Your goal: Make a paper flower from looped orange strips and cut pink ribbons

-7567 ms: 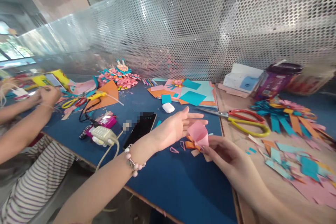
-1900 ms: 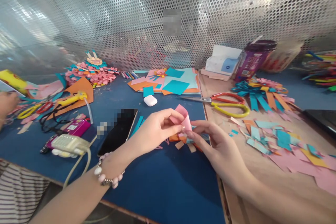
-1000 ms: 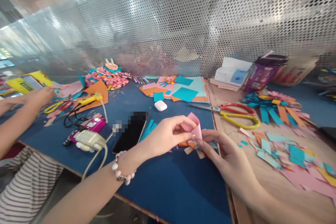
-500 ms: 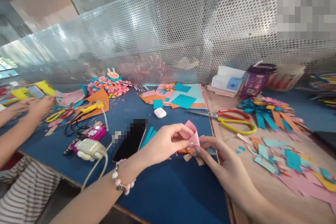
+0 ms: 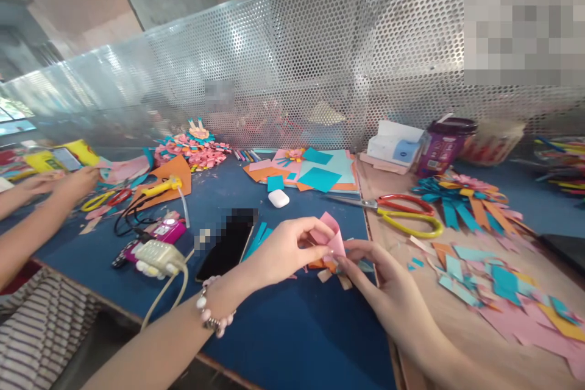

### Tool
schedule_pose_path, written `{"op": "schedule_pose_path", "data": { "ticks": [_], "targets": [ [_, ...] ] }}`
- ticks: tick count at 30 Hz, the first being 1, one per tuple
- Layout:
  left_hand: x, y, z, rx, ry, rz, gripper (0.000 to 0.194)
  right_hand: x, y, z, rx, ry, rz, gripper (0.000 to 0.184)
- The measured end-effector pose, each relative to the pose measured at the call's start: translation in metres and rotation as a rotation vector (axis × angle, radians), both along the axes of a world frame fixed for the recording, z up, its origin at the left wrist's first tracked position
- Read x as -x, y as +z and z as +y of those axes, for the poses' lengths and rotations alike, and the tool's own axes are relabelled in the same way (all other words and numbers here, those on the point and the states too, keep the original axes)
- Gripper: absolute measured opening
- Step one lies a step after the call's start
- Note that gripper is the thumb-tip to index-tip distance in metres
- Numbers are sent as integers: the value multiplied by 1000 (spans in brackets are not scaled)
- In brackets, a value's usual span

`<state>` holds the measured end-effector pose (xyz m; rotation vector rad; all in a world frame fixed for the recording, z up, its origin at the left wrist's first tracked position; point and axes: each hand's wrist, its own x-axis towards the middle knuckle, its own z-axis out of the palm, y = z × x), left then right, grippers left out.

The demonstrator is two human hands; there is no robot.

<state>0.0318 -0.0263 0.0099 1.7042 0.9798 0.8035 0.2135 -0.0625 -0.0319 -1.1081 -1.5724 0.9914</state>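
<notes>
Pinching a piece of pink paper (image 5: 337, 244) between them just right of the frame's middle, the two hands meet above the table (image 5: 320, 347). The left hand (image 5: 286, 250) has its thumb and fingers closed on the paper's left part; the grip of the right hand (image 5: 386, 274) is nearly closed, thumb and forefinger nipping its lower right edge. The paper is already curled over into an open roll, so this piece looks partly shaped; whether its edges are fastened cannot be told. Loose orange pieces (image 5: 317, 264) lie just below it, apparently not joined to it. What seems done elsewhere: a pink and blue paper cluster (image 5: 194, 151) at upper left and a ribboned paper flower (image 5: 464, 192) at right. Uncurled material remains: flat coloured sheets (image 5: 338, 164) at upper centre and blue strips (image 5: 256, 241) beside the phone (image 5: 223, 251). Many scraps (image 5: 505, 283) at lower right suggest much cutting is done, and the scissors (image 5: 406, 200) lie untouched right of centre.
</notes>
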Motion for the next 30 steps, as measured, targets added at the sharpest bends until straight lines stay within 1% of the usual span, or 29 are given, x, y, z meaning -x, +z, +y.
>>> {"op": "schedule_pose_path", "data": {
  "ticks": [4,11,16,19,30],
  "targets": [
    [1,0,0,5,-6,8,15,0,-2,1,-3,2,-6,18],
    [0,1,0,35,-20,6,14,-2,0,-3,13,11,-10,20],
    [0,1,0,59,-21,-20,15,-3,-3,-1,7,-74,-131,24],
    [0,1,1,51,-25,-33,14,-3,-4,0,-12,-101,-162,25],
    [0,1,1,39,-20,1,13,-4,-1,-1,-2,-66,-175,24]
  ]
}}
